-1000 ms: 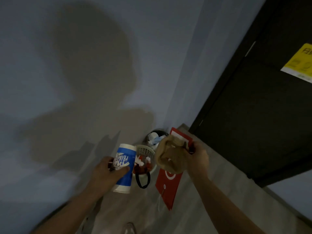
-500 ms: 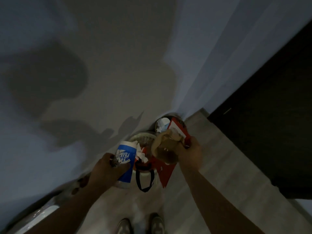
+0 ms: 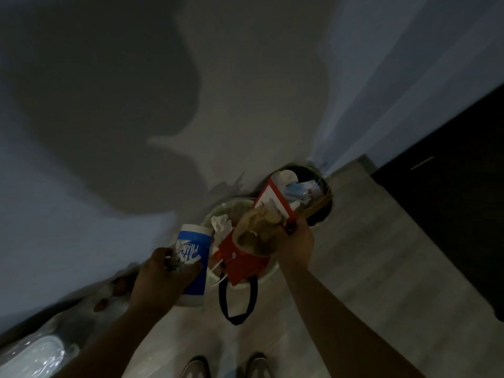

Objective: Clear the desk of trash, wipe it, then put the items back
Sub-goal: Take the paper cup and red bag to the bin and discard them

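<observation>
My left hand [image 3: 161, 276] grips a blue and white cup [image 3: 194, 257] together with a small crumpled wrapper, just left of a white waste basket [image 3: 266, 276] on the floor. My right hand [image 3: 296, 241] holds a crumpled brown paper bag [image 3: 256, 230] and a red item directly over that basket. A red paper bag [image 3: 242, 263] and white crumpled paper [image 3: 221, 223] fill the basket. A second, dark bin [image 3: 320, 184] full of trash stands behind it by the wall corner.
A grey wall rises ahead, a dark door [image 3: 450, 200] stands to the right. A black strap [image 3: 237, 304] hangs down the basket's front. Clear plastic packaging [image 3: 35, 353] lies at lower left. My shoes [image 3: 226, 366] are at the bottom edge.
The view has tilted down and I have come closer to the bins. Both hands with their trash now sit nearer the white basket, the right one above it.
</observation>
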A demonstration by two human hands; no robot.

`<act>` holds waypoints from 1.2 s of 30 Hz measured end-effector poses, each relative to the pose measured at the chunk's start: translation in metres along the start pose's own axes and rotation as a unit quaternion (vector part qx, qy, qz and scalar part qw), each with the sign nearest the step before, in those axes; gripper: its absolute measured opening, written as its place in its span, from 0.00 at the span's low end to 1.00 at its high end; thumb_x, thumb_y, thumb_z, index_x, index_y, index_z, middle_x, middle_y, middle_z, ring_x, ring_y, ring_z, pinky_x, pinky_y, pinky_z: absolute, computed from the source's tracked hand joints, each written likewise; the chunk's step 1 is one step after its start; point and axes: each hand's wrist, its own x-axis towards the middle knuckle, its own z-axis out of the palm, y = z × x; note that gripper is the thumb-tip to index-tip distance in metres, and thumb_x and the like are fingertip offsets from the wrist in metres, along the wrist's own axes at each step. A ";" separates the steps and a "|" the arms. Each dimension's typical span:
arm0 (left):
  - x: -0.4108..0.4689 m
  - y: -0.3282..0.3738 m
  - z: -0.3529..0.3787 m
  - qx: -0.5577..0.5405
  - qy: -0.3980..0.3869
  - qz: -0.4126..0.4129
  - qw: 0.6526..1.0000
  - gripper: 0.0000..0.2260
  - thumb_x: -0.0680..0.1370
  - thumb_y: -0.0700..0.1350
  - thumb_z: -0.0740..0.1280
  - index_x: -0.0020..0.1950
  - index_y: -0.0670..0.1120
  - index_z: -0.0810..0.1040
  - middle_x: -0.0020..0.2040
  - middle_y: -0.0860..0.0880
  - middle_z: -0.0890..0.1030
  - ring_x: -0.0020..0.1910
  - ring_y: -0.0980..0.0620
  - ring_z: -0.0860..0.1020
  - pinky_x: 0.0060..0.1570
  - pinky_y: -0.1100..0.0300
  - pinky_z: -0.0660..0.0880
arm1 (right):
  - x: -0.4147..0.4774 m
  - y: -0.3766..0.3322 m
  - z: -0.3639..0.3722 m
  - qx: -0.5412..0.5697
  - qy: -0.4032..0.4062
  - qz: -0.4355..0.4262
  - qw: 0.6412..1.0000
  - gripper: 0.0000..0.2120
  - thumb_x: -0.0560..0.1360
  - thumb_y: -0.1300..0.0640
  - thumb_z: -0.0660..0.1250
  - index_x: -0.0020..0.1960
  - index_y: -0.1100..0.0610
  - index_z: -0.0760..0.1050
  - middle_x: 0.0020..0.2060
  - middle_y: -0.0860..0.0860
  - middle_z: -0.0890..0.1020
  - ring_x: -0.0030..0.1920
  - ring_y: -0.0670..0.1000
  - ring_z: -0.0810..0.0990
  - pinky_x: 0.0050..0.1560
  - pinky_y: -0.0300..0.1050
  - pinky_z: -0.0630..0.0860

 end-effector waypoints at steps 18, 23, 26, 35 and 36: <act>0.119 -0.023 0.111 0.105 0.003 -0.011 0.994 0.26 0.71 0.56 0.73 0.62 0.44 0.70 0.50 0.48 0.76 0.48 0.47 0.78 0.47 0.51 0.79 | 0.052 0.128 0.044 -0.013 -0.095 0.042 0.995 0.32 0.68 0.56 0.77 0.68 0.57 0.67 0.54 0.47 0.74 0.55 0.47 0.74 0.54 0.39 0.72; 0.138 -0.024 0.132 0.161 0.016 0.021 0.987 0.30 0.71 0.58 0.72 0.65 0.42 0.70 0.56 0.43 0.79 0.53 0.44 0.78 0.48 0.53 0.77 | 0.048 0.134 0.036 -0.058 -0.101 0.062 0.991 0.35 0.68 0.47 0.75 0.71 0.53 0.66 0.62 0.50 0.75 0.61 0.49 0.75 0.58 0.45 0.74; 0.134 -0.018 0.133 0.162 0.022 0.051 0.985 0.33 0.70 0.55 0.74 0.69 0.42 0.67 0.62 0.41 0.74 0.59 0.42 0.75 0.54 0.50 0.75 | 0.037 0.134 0.028 -0.120 -0.120 0.063 0.983 0.30 0.67 0.39 0.70 0.66 0.50 0.71 0.58 0.48 0.78 0.60 0.49 0.76 0.59 0.50 0.76; 0.072 0.016 0.079 0.315 -0.059 0.141 0.937 0.24 0.76 0.50 0.69 0.69 0.44 0.69 0.64 0.43 0.75 0.58 0.46 0.75 0.53 0.59 0.71 | -0.003 0.065 -0.024 -0.316 -0.219 -0.029 0.923 0.23 0.76 0.50 0.67 0.69 0.51 0.67 0.62 0.48 0.74 0.62 0.47 0.73 0.62 0.41 0.71; 0.061 0.021 0.071 0.332 -0.067 0.147 0.929 0.24 0.76 0.51 0.68 0.70 0.45 0.69 0.64 0.44 0.75 0.59 0.48 0.75 0.54 0.60 0.71 | -0.009 0.055 -0.031 -0.324 -0.221 -0.034 0.919 0.24 0.76 0.49 0.67 0.70 0.51 0.67 0.63 0.48 0.73 0.63 0.47 0.72 0.63 0.41 0.71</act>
